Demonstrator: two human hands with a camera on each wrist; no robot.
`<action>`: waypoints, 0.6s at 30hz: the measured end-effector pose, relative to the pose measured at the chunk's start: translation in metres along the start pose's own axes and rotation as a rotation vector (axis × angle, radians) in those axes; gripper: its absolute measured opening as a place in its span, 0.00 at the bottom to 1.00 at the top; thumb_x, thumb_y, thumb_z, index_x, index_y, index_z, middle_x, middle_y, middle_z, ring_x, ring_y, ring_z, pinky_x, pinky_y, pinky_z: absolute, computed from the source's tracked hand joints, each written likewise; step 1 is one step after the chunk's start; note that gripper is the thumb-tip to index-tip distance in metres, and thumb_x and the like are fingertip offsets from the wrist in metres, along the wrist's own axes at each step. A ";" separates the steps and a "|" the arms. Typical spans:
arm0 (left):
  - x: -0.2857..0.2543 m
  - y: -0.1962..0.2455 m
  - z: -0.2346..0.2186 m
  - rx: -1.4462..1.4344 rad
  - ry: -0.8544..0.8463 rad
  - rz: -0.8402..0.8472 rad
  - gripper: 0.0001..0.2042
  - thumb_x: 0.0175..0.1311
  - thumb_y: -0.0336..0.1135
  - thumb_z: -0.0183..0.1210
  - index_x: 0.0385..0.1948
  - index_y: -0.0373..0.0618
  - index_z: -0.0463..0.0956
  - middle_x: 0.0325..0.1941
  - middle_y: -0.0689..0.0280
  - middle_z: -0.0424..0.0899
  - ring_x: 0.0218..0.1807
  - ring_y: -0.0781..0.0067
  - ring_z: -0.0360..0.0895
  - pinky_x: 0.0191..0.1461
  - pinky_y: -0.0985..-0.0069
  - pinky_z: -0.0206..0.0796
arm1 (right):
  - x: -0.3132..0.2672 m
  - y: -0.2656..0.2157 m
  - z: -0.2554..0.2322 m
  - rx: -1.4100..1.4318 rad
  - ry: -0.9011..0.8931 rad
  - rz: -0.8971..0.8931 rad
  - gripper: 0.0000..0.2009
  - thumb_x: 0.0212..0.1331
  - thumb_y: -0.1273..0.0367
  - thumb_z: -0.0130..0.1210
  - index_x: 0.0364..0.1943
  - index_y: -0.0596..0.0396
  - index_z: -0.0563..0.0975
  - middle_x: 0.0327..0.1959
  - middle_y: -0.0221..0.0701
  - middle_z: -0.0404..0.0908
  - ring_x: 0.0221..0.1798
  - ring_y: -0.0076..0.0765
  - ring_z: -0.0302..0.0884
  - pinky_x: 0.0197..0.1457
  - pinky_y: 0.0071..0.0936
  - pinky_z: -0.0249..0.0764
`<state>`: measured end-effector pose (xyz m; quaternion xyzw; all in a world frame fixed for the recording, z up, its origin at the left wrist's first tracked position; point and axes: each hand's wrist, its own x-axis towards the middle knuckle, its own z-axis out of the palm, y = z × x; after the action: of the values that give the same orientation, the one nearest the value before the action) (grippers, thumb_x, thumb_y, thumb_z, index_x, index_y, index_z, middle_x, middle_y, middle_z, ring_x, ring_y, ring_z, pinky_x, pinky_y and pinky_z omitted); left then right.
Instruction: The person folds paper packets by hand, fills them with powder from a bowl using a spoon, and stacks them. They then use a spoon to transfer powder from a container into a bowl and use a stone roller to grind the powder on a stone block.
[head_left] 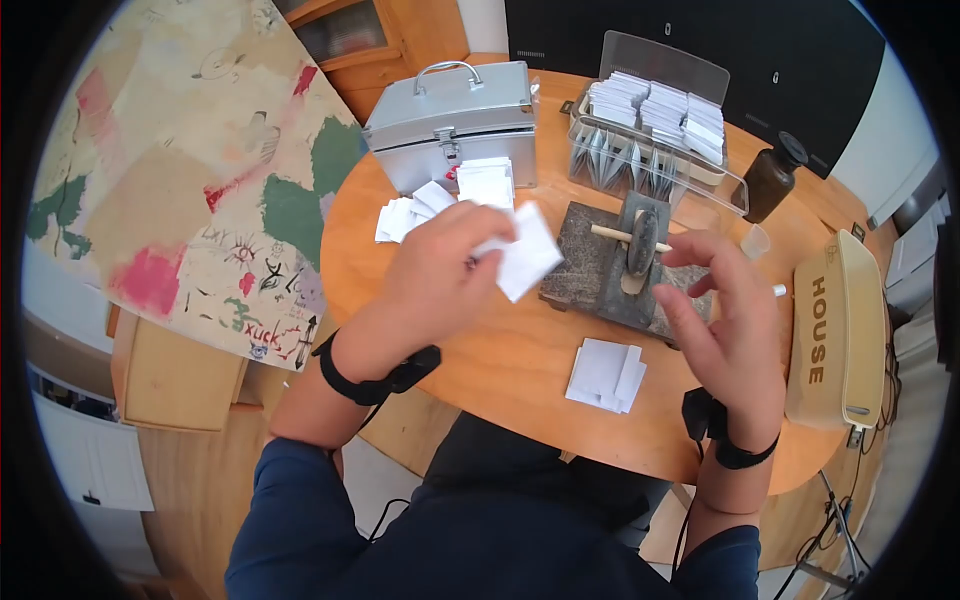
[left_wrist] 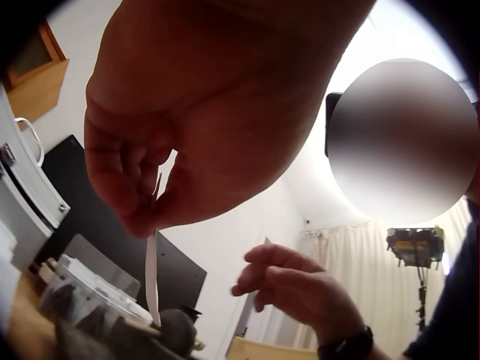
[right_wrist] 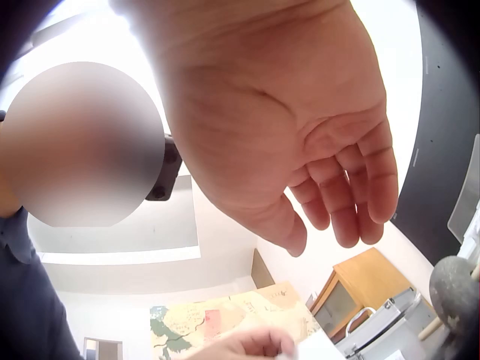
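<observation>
My left hand [head_left: 447, 262] pinches a flat white square of folded paper [head_left: 531, 254] between thumb and fingertips, left of the grinder. In the left wrist view this paper [left_wrist: 152, 277] shows edge-on, hanging below the fingers. The right hand [head_left: 728, 305] holds nothing, its fingers loosely bent and thumb apart, raised by the grinder's right side. That grinder is a grey stone trough [head_left: 585, 262] with a stone wheel [head_left: 643, 243] on a pale wooden axle [head_left: 610, 234]. A small stack of white folded papers [head_left: 604, 372] lies at the table's front.
More white papers [head_left: 487, 182] lie before a silver metal case [head_left: 450, 110]. Behind the grinder stands a clear box [head_left: 622, 160] packed with paper packets. A dark bottle [head_left: 770, 180], a small clear cup [head_left: 756, 241] and a cream HOUSE bin [head_left: 835, 330] are at the right.
</observation>
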<state>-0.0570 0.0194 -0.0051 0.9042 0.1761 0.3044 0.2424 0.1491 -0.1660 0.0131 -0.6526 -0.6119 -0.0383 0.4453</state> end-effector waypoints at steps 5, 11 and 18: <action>-0.037 -0.061 0.004 0.076 -0.037 -0.339 0.03 0.57 0.26 0.59 0.32 0.40 0.78 0.33 0.60 0.79 0.32 0.60 0.78 0.39 0.68 0.72 | -0.002 -0.004 -0.012 0.027 -0.021 0.083 0.11 0.53 0.74 0.62 0.41 0.57 0.78 0.34 0.33 0.82 0.35 0.38 0.80 0.35 0.28 0.74; -0.069 -0.095 0.026 0.217 0.024 -0.241 0.05 0.55 0.29 0.63 0.32 0.41 0.79 0.39 0.58 0.78 0.40 0.57 0.77 0.45 0.64 0.70 | -0.024 -0.003 0.000 -0.098 -0.123 0.165 0.05 0.52 0.76 0.61 0.33 0.57 0.78 0.30 0.38 0.81 0.34 0.44 0.81 0.36 0.34 0.75; -0.063 -0.031 0.039 0.137 -0.175 -0.045 0.10 0.54 0.31 0.65 0.36 0.41 0.80 0.43 0.58 0.79 0.49 0.53 0.76 0.54 0.64 0.68 | -0.063 0.021 0.020 -0.174 -0.469 0.109 0.10 0.48 0.79 0.57 0.37 0.57 0.79 0.37 0.38 0.79 0.40 0.47 0.79 0.42 0.37 0.76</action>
<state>-0.0852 0.0028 -0.0789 0.9376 0.1949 0.2060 0.2011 0.1414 -0.1982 -0.0476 -0.7113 -0.6569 0.0858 0.2348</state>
